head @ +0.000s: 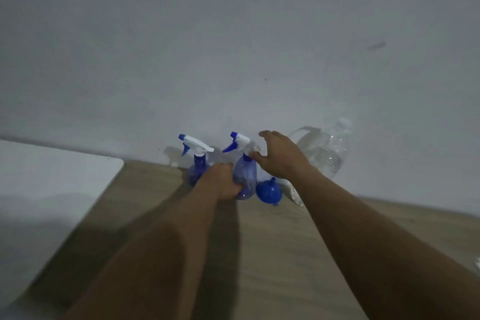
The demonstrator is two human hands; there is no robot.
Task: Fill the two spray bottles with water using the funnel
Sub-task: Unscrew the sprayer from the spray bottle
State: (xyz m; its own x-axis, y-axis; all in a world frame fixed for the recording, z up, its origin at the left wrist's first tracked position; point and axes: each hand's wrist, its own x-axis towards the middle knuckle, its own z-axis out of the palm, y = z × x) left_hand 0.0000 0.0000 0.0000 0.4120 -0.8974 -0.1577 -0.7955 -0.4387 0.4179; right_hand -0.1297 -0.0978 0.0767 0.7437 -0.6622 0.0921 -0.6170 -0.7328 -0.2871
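At frame centre, a spray bottle (244,176) is gripped round its body by the left hand (224,184) while spread fingers of the right hand (281,161) are held at its trigger head (240,141), judged due for unscrewing, the funnel (268,192) lying just right.

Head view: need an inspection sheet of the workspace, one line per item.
Surface: wooden tabletop, with a white panel at its left.
Job's things: left spray bottle and right spray bottle upright, trigger heads on; blue funnel on the tabletop beside the right one, in neither bottle; clear water bottle by the wall.
Clutter: clear plastic piece beside the funnel, kind unclear.
Grippers: left hand grips the right spray bottle's body; right hand open, fingers spread at its trigger head.
Cables: nothing seen.
Surroundings: plain grey wall, dim light.
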